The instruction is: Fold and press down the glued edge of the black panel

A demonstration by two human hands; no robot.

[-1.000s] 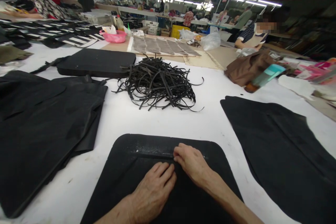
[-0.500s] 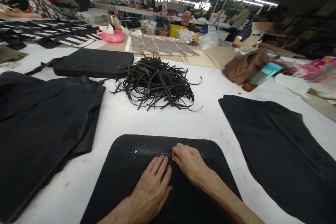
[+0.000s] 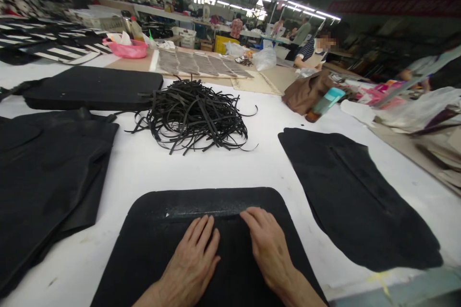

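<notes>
A black panel with rounded corners (image 3: pixel 144 244) lies on the white table in front of me. Along its upper part runs a shiny strip (image 3: pixel 216 212) with a small white speck near its left end. My left hand (image 3: pixel 190 254) rests on the panel with its fingers stretched out, the tips just below the strip. To the right, my right hand (image 3: pixel 268 244) touches the panel at the strip's lower edge, fingers extended and slightly bent. Nothing shows in either hand. Beyond the panel lies a tangled heap of thin black strips (image 3: pixel 196 117).
Black sheets (image 3: pixel 46 168) lie at the left and more black pieces (image 3: pixel 356 196) at the right. Behind are a black padded stack (image 3: pixel 93 88), a pink basin (image 3: pixel 127 49), a brown bag (image 3: pixel 306 91) and a bottle (image 3: pixel 325 104). A co-worker (image 3: pixel 311 53) is across the table.
My right hand has shifted right, away from the left hand, and its curled fingers have straightened. The left hand stays flat on the panel. The view has turned to the right.
</notes>
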